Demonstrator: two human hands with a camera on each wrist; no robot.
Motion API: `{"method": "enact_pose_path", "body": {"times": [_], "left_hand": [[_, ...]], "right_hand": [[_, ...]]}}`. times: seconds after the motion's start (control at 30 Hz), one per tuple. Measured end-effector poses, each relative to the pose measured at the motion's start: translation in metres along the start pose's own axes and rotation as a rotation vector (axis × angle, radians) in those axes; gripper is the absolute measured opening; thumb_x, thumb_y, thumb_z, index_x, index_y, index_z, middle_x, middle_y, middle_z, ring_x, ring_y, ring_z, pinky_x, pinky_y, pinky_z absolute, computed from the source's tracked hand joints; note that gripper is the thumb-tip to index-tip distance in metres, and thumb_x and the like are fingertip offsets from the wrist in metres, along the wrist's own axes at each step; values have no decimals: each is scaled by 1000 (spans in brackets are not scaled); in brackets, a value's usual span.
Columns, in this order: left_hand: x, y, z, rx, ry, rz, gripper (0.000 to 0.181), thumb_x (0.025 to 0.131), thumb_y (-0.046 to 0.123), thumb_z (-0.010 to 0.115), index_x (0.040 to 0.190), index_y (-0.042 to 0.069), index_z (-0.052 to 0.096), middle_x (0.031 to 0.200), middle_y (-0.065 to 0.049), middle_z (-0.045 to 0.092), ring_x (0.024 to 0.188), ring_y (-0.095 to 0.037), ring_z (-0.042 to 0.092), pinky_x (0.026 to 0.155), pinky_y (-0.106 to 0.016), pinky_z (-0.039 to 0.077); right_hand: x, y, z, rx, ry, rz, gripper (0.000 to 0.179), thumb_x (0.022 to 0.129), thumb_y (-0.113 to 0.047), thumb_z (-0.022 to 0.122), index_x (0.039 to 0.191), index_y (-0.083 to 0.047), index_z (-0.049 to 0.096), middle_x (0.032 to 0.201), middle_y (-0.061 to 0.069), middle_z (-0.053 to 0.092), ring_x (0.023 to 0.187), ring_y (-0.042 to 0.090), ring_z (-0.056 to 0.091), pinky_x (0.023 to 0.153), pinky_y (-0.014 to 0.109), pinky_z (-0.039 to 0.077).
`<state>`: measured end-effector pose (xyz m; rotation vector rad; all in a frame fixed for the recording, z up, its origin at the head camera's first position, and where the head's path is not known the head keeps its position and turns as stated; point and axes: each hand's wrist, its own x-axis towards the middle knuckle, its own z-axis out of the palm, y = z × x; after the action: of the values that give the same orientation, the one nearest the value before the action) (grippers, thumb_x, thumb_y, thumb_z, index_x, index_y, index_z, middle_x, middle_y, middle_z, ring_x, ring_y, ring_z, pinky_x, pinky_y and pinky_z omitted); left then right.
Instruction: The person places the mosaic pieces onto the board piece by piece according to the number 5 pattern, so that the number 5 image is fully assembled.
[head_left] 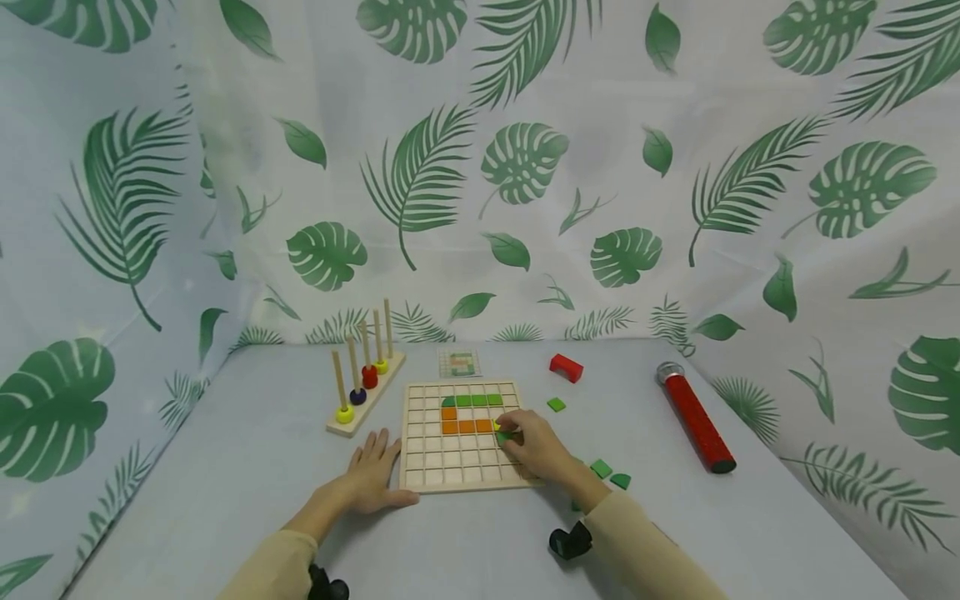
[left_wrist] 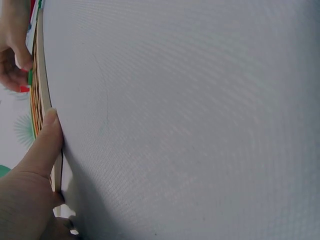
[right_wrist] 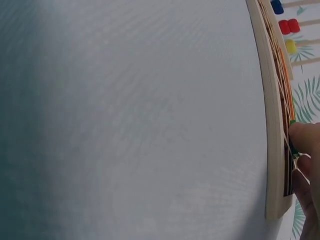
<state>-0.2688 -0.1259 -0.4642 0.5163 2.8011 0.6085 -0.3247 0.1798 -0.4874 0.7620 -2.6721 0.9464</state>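
Observation:
A wooden grid board (head_left: 459, 478) lies on the table, with a row of green tiles (head_left: 478, 401) and orange tiles (head_left: 468, 427) in its cells. A yellow piece (head_left: 497, 425) is at the right end of the lower orange row, partly covered by fingers. My right hand (head_left: 542, 450) pinches a green tile (right_wrist: 293, 146) between thumb and fingers, over the board's right part just below the yellow piece. With fingers spread, my left hand (head_left: 371, 477) rests at the board's lower left corner; its thumb (left_wrist: 46, 142) touches the wooden edge.
Behind the board lies a pattern card (head_left: 459, 362). A peg stand (head_left: 366, 406) with coloured beads stands at left. Loose green tiles (head_left: 601, 468) lie near my right forearm, another green tile (head_left: 556, 404) and a red arch block (head_left: 566, 367) behind. A red tube (head_left: 697, 422) lies far right.

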Motion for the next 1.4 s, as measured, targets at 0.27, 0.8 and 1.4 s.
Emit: {"method": "enact_pose_path", "body": {"times": [0.27, 0.8, 1.4], "left_hand": [[2, 0, 1, 1, -10, -5, 96, 81, 53, 67, 144, -7, 27, 150, -33, 10, 138, -47, 4, 110, -59, 8], [4, -1, 3, 14, -6, -20, 96, 81, 53, 67, 144, -7, 27, 150, -33, 10, 138, -47, 4, 110, -58, 8], [4, -3, 4, 2, 4, 3, 98, 79, 55, 67, 143, -8, 28, 150, -33, 8, 138, -48, 2, 109, -60, 6]], "right_hand": [[0, 3, 2, -14, 12, 15, 35, 81, -1, 70, 114, -3, 61, 99, 2, 63, 93, 15, 59, 76, 28, 52], [-10, 6, -14, -14, 41, 97, 33, 80, -4, 71, 112, -7, 63, 97, -1, 62, 88, 10, 57, 79, 28, 52], [-52, 50, -66, -63, 68, 219, 27, 83, -5, 71, 110, -4, 64, 96, 0, 64, 86, 14, 58, 78, 33, 52]]}}
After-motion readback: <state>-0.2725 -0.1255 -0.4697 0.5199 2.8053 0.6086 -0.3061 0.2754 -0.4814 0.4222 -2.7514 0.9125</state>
